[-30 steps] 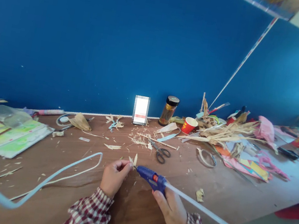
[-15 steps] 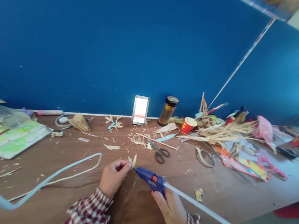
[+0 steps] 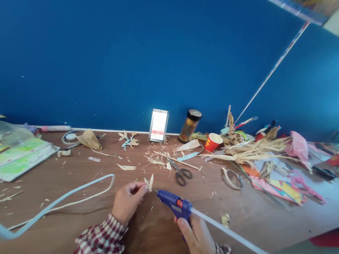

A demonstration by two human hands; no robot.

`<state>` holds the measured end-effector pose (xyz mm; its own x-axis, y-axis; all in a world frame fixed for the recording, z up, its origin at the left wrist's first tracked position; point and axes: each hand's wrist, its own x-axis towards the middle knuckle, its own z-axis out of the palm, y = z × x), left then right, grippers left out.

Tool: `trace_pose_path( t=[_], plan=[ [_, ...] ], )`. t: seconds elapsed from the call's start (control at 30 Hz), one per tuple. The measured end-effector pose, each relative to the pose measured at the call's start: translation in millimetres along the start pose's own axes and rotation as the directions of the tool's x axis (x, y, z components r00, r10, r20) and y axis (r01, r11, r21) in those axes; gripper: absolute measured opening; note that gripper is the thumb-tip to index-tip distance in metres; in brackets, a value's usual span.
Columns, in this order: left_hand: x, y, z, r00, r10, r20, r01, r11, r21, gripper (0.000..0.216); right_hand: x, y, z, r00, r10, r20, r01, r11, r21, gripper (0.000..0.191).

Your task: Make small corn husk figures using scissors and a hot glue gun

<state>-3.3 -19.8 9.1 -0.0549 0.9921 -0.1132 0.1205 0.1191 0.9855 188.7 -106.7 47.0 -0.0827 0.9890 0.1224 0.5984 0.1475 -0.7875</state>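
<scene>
Pinched between the fingertips of my left hand are small pale pieces of corn husk, pointing upward. My right hand is wrapped round the handle of a blue hot glue gun, its nozzle aimed left at the husk with a small gap between. A long translucent glue stick juts out of the gun's back toward the lower right. Beyond my hands lie dark-handled scissors among husk scraps and a thin stick.
A lidded brown jar and a red paper cup stand near the blue wall. Dried husks and coloured paper pile up at right, with a tape roll in front. A light-blue cord loops at left beside painted paper.
My right hand has drawn the glue gun slightly to the right, so its nozzle is now apart from the husk. The left hand stays almost where it was.
</scene>
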Motion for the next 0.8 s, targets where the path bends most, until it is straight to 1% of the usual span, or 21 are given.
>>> trace_pose_path(
  t=[0.2,0.37,0.43,0.53,0.6,0.63,0.7,0.73,0.77,0.8],
  plan=[
    [1.0,-2.9,1.7,0.999,0.028,0.026,-0.028,0.999,0.02,0.028,4.1,-3.0,3.4,0.999,-0.023,0.028,0.023,1.0,0.016,0.031],
    [0.8,-5.2,1.7,1.0,0.002,0.01,-0.002,1.0,-0.003,0.029,4.4,0.4,1.4,1.0,-0.02,0.022,0.02,1.0,0.002,0.029],
    [1.3,-6.2,1.7,1.0,-0.002,0.002,0.002,1.0,-0.014,0.029,1.1,6.9,-4.1,1.0,-0.014,0.019,0.014,1.0,-0.011,0.028],
    [1.9,-6.7,1.5,1.0,-0.008,-0.019,0.007,0.999,-0.046,0.031,-1.9,20.7,-18.8,0.999,0.027,-0.027,-0.027,1.0,-0.007,0.031],
    [1.7,-6.1,1.4,0.999,-0.02,-0.043,0.018,0.998,-0.06,0.034,-0.8,31.4,-34.6,0.993,0.083,-0.085,-0.087,0.995,-0.044,0.035],
    [1.4,-5.7,1.5,0.997,-0.025,-0.068,0.021,0.998,-0.065,0.035,0.7,37.1,-44.5,0.984,0.117,-0.135,-0.13,0.987,-0.097,0.036],
    [0.8,-5.1,1.9,0.996,-0.038,-0.08,0.029,0.993,-0.114,0.037,5.0,49.9,-67.1,0.947,0.164,-0.277,-0.24,0.932,-0.27,0.035],
    [0.7,-5.0,2.2,0.996,-0.046,-0.078,0.034,0.989,-0.147,0.038,7.4,57.0,-78.8,0.918,0.193,-0.348,-0.319,0.879,-0.354,0.033],
    [0.7,-5.0,2.3,0.996,-0.059,-0.069,0.046,0.983,-0.177,0.038,10.1,64.7,-89.9,0.893,0.213,-0.396,-0.389,0.808,-0.443,0.032],
    [1.0,-4.9,1.9,0.996,-0.067,-0.064,0.053,0.978,-0.203,0.037,12.7,72.8,-100.0,0.883,0.231,-0.408,-0.435,0.728,-0.53,0.033]
  ],
)
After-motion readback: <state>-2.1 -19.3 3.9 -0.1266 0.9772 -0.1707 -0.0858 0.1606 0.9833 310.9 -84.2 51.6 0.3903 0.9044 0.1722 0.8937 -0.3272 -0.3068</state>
